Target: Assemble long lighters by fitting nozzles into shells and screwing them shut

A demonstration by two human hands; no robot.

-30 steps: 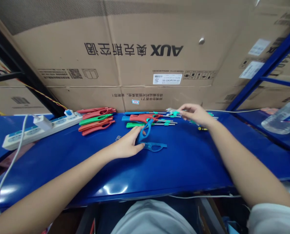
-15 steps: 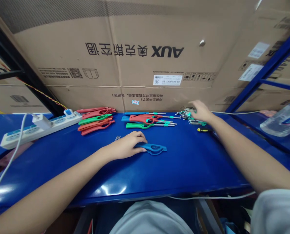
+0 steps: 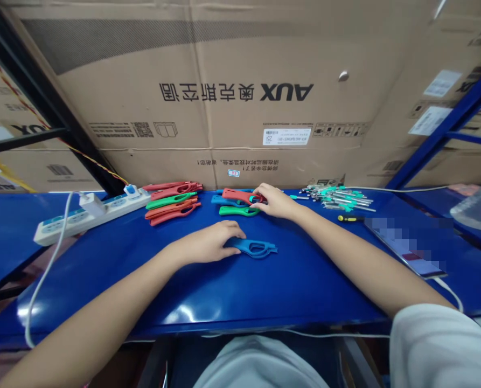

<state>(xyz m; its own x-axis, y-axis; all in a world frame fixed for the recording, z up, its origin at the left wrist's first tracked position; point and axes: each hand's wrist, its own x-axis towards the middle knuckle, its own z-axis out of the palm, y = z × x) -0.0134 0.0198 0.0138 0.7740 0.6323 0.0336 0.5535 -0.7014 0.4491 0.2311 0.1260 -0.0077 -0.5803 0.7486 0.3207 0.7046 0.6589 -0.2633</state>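
On the blue table [image 3: 305, 285], the left hand [image 3: 210, 243] is closed, between thumb and fingers, on one end of a blue handle [image 3: 245, 246]; the right hand [image 3: 273, 200] is placed at a red handle's [image 3: 236, 195] end, though whether it is clamped there cannot be told. The blue handle is held at the left hand's 3 o'clock, its long axis laid roughly 9-to-3; from the right hand, set farther off, it is found toward 7 o'clock.

A looped blue casing [image 3: 251, 248] lies seemingly flat in front of a red casing [image 3: 235, 195].
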